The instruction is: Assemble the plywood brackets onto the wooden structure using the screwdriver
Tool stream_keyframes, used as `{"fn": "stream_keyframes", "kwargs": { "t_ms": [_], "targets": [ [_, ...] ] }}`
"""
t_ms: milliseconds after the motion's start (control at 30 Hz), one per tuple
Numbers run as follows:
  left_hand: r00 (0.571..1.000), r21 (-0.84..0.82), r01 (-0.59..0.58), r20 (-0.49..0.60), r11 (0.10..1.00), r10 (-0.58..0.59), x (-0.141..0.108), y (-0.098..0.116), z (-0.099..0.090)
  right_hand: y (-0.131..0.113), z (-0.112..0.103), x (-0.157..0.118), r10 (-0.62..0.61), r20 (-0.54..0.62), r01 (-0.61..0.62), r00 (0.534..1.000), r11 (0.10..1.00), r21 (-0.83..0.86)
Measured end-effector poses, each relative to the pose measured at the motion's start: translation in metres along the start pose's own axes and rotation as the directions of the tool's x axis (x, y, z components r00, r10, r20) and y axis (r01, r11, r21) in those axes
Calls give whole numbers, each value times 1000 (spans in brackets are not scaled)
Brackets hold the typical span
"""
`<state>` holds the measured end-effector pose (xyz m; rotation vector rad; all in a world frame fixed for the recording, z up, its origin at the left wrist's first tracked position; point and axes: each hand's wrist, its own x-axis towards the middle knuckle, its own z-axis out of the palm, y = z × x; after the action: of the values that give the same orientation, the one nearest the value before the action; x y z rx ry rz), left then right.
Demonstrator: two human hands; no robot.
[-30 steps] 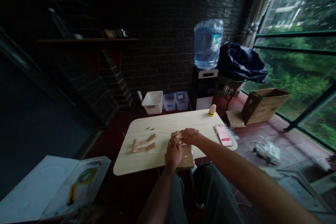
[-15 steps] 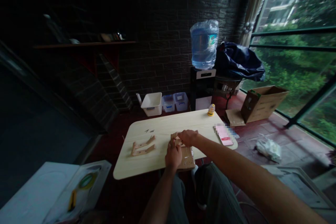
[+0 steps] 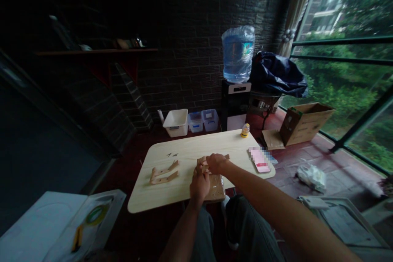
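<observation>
At the near edge of the pale table (image 3: 144, 196), my left hand (image 3: 199, 187) is closed around a light wooden piece (image 3: 202, 161). My right hand (image 3: 217, 163) lies over the same piece with its fingers bent and pressed together; whatever sits between those fingertips is hidden. Below both hands is a flat brown package (image 3: 215, 190) with a shiny surface, jutting past the table edge. To the left lies a U-shaped wooden frame (image 3: 164, 178), apart from my hands. Behind it are a few small dark pieces (image 3: 172, 154).
A small yellow-capped bottle (image 3: 245, 130) stands at the table's back right, near a pink sheet (image 3: 260, 161). Beyond are plastic bins (image 3: 176, 125), a water dispenser (image 3: 236, 102) and an open cardboard box (image 3: 303, 125). An open white case (image 3: 70, 221) with tools sits at lower left.
The whole view has shifted slightly. Both hands stay at the wooden piece in nearly the same pose, and the things on the table have not moved.
</observation>
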<state>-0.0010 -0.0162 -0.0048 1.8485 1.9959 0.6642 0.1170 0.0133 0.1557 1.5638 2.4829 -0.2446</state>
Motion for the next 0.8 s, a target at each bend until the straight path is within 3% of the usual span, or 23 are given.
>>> {"fn": "stream_keyframes", "kwargs": {
  "t_ms": [200,433,633,800],
  "targets": [
    [999,-6,-36,-29,999,35,0,-1,0,3,-14,-5,-120,66,117,991,992,35],
    [1000,-11,3,-14,1000,-3,0,-7,3,1,2,0,-177,38,178,983,984,-28],
    [1000,-26,24,-7,999,-24,0,-12,4,1,3,17,-121,74,129,990,985,-117],
    [999,-41,32,-3,999,-32,1,-11,3,7,8,20,21,76,-21,997,1000,3]
  ]
}}
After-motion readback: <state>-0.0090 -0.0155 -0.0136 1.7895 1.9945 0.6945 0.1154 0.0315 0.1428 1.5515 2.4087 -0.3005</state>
